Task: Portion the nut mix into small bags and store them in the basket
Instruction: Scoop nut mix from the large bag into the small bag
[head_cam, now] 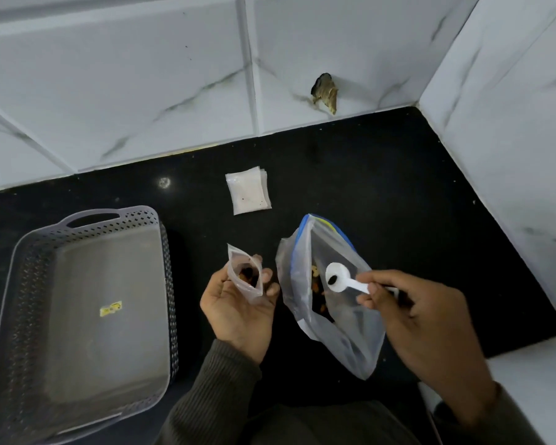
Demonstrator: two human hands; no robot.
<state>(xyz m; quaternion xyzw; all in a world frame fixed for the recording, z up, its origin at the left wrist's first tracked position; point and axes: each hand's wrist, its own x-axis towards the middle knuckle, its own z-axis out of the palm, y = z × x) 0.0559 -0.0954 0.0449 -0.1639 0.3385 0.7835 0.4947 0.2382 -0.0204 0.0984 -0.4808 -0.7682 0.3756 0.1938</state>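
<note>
White spoon [337,277] over big bag [350,332], small bag [246,284] in left hand [235,313]

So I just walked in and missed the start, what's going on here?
A person is portioning nut mix. The left hand holds a small bag open, a few nuts already inside. The right hand holds a white spoon, one dark piece in it, over the open big bag. No bag lies in the basket yet.

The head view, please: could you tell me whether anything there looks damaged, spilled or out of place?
Yes: the wall tile behind the counter has a dark, ragged hole with brownish material hanging from it, which looks like damage. Nothing looks spilled on the counter.
</note>
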